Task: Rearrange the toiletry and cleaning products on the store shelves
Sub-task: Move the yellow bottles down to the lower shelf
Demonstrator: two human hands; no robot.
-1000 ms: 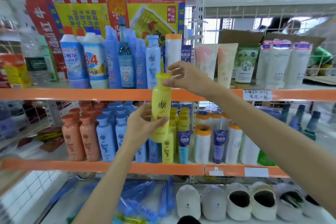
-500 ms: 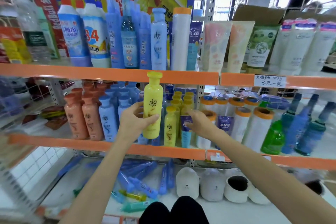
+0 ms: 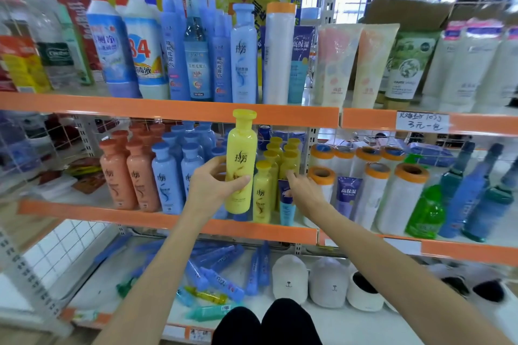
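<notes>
The left hand (image 3: 213, 187) is closed around the middle of a tall yellow plastic shampoo bottle with a yellow flat cap (image 3: 240, 165), held upright in front of the middle shelf with its orange front strip (image 3: 168, 223), its cap level with the orange edge of the upper shelf (image 3: 168, 109). The right hand (image 3: 304, 190) holds nothing; its fingers are extended toward the cluster of smaller yellow bottles (image 3: 276, 165) standing on the middle shelf, and whether a fingertip touches one cannot be determined. Risk, as judged: those yellow bottles are narrow and packed close, so a push from the right hand could topple one into its neighbours or into the small blue-and-purple tube (image 3: 286, 202) standing just beside them at the shelf front, which could fall off the edge. The held bottle is gripped on one side only, by fingers and thumb; it could slip, or its cap could strike the upper shelf edge if raised. Legible writing: the held bottle and the neighbouring peach-coloured bottles (image 3: 129, 176) and pale blue bottles (image 3: 173, 176) carry the same two-character mark, the second character reading "芳". A white bottle with blue label on the upper shelf (image 3: 144, 45) shows "84". A purple tube (image 3: 349, 196) reads "高保湿". A handwritten white price tag (image 3: 421, 122) appears to read "3元一包"; its upper line is unclear.
</notes>
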